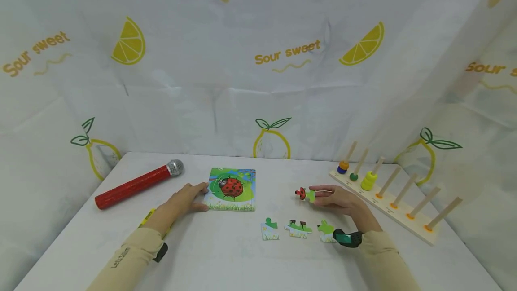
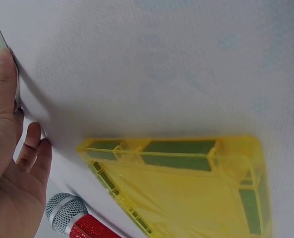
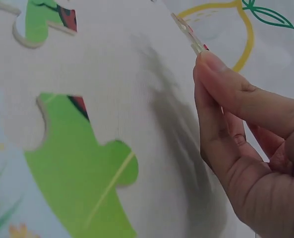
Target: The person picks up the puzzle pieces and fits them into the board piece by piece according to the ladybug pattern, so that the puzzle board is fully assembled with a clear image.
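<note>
My left hand (image 1: 183,203) touches the left edge of a square ladybug picture board (image 1: 232,201), thumb apart from the other fingers. A sliver of that board shows in the left wrist view, where my left hand (image 2: 10,148) meets its edge. Above the table, my right hand (image 1: 337,200) pinches a red and green puzzle piece (image 1: 305,194), seen edge-on as a thin puzzle piece (image 3: 190,33) in the right wrist view. Below it on the table lie a green and white corner piece (image 1: 269,230), a middle piece (image 1: 299,229) and another green piece (image 1: 325,230), partly covered by the wrist strap.
A red microphone (image 1: 139,187) lies at the left. Under the left forearm is a yellow see-through plastic object (image 2: 176,153), mostly hidden in the head view. Along the right side stands a wooden peg board (image 1: 392,210) with upright pegs and several coloured beads. A printed curtain (image 1: 194,102) hangs behind.
</note>
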`<state>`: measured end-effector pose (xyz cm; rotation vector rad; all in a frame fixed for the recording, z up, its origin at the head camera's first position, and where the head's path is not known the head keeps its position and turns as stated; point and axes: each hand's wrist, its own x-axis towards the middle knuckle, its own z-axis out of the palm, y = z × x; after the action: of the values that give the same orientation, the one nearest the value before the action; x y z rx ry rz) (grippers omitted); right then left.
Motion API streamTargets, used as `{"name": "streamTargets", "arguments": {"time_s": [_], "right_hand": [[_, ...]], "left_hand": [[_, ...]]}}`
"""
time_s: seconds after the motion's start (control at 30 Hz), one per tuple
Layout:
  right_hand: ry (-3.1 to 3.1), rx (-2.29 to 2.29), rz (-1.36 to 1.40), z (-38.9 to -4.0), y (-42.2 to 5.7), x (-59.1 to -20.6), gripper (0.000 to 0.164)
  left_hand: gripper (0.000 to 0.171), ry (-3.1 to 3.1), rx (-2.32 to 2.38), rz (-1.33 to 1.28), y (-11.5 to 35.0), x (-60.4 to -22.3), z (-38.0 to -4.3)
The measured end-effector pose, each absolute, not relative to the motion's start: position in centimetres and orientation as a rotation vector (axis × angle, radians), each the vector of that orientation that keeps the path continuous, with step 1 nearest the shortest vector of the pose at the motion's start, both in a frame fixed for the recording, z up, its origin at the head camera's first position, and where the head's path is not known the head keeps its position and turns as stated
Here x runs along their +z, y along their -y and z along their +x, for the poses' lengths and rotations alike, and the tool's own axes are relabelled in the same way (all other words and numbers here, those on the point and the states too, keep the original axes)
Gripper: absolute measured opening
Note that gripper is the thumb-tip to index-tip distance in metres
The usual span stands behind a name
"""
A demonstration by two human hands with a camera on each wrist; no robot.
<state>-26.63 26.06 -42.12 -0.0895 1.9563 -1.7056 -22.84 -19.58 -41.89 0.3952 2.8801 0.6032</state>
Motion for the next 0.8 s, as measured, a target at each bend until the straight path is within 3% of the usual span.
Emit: {"name": "streamTargets", "arguments": {"time_s": [0.27,0.8], "right_hand": [[-2.019,-1.664,-0.04,-27.9,-22.8,-42.1,0.055],[-1.951,-1.674,-0.05,-29.8,-17.7,-42.3,0.051]], "left_hand": [[0.065,-2.889,0.617,0.42,19.8,-41.9,-22.7],[0.065,-2.882,0.612,0.392,19.7,-41.9,-22.8]]}}
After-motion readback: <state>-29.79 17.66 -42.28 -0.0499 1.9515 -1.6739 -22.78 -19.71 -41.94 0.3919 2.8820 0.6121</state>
